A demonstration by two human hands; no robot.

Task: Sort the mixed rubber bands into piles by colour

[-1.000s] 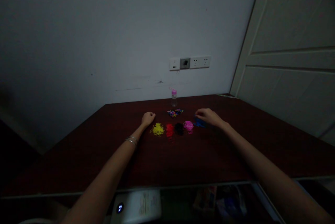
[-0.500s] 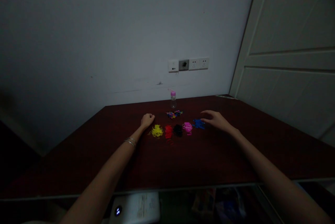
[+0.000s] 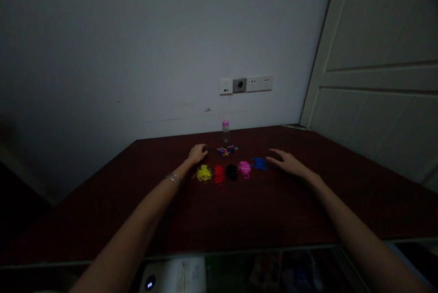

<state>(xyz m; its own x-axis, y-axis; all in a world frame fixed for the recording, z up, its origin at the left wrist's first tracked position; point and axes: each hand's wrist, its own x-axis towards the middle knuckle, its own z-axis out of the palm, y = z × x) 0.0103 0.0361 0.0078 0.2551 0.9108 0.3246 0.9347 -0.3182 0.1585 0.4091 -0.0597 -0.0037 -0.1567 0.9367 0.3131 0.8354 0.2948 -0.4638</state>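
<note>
My left hand [image 3: 198,153] rests on the table with its fingers curled closed, left of a small mixed-colour pile of bands [image 3: 227,150]. Anything inside those fingers is hidden. Just in front of it lies a heap of yellow rubber bands [image 3: 204,173]. To the right follow heaps of red bands [image 3: 219,174], black bands [image 3: 232,172], pink bands [image 3: 244,168] and blue bands [image 3: 259,163]. My right hand [image 3: 285,163] is open, thumb and fingers apart, just right of the blue heap and holding nothing visible.
A clear bottle with a pink cap [image 3: 225,131] stands behind the mixed pile, near the wall. The dark red table [image 3: 253,215] ends at a front edge, below which a white device [image 3: 174,274] with a lit display lies. Wall sockets [image 3: 259,83] are above.
My left hand has shifted slightly right and shows more of its back. The right hand has drawn a little right, away from the blue bands. The view has tilted slightly.
</note>
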